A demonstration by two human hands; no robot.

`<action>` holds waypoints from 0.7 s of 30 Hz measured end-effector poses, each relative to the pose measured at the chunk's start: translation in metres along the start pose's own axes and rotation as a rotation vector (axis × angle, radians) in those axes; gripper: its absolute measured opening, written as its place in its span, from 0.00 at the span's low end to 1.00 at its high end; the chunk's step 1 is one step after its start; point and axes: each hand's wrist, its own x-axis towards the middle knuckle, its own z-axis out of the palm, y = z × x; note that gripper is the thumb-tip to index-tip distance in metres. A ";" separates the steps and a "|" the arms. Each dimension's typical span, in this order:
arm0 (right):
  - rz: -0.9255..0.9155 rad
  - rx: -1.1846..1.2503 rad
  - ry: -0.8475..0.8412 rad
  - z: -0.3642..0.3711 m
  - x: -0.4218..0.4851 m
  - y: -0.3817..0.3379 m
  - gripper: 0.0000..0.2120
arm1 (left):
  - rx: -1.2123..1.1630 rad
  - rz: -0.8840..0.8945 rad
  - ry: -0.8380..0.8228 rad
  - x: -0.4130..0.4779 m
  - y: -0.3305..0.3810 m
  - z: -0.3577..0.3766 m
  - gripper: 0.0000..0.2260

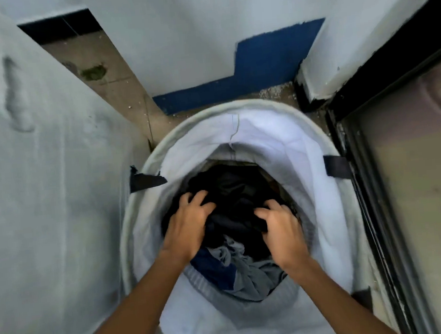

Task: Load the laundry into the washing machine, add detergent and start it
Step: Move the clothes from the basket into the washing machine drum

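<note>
A round white fabric laundry hamper (251, 131) stands on the floor below me. Inside lies a heap of dark clothes (232, 192), with grey and blue garments (240, 267) nearer to me. Both my arms reach down into the hamper. My left hand (190, 223) has its fingers curled into the left side of the dark clothes. My right hand (279, 228) grips the same dark bundle from the right. The washing machine and the detergent are not in view.
A pale wall (40, 184) stands close on the left of the hamper. A black-framed glass door (403, 176) runs along the right. A white wall with a blue base stripe (259, 74) lies ahead, and a narrow strip of bare floor (113, 77) leads away at the upper left.
</note>
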 end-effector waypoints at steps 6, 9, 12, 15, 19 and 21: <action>-0.095 0.005 0.111 -0.069 -0.036 -0.031 0.23 | -0.101 -0.045 0.264 -0.053 0.017 -0.056 0.26; -0.155 0.010 0.158 -0.108 -0.057 -0.052 0.22 | -0.149 -0.039 0.372 -0.082 0.030 -0.094 0.27; -0.236 -0.002 0.217 -0.154 -0.083 -0.077 0.22 | -0.178 -0.063 0.470 -0.118 0.041 -0.140 0.28; -0.321 0.002 0.322 -0.196 -0.106 -0.103 0.21 | -0.200 -0.072 0.534 -0.148 0.050 -0.181 0.27; -0.438 0.087 0.442 -0.258 -0.139 -0.144 0.17 | -0.197 -0.075 0.625 -0.193 0.062 -0.246 0.26; -0.474 0.123 0.469 -0.288 -0.156 -0.163 0.17 | -0.174 -0.092 0.650 -0.216 0.068 -0.278 0.25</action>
